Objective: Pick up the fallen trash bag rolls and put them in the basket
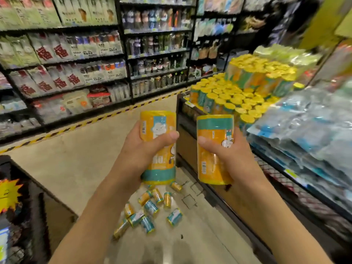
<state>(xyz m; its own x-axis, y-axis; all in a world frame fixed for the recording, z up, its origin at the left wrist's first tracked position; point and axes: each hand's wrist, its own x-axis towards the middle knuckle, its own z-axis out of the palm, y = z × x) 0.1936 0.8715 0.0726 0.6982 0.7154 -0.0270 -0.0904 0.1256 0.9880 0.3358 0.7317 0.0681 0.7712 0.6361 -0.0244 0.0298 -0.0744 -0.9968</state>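
My left hand (142,149) grips an orange-and-teal pack of trash bag rolls (159,122), held upright in front of me. Beside it, my right hand (226,155) grips a second, similar pack (214,128). The two packs are close together but apart. On the floor below them lie several fallen trash bag rolls (150,208), scattered on their sides. To the right, the display basket (183,111) holds many upright yellow-topped rolls (230,96), with a higher stack (262,73) behind.
Tall black shelves (125,60) with packaged goods line the far side of the aisle, edged by yellow-black floor tape (106,117). Plastic-wrapped packs (308,130) fill the rack at my right. A dark display stand (24,197) is at my left.
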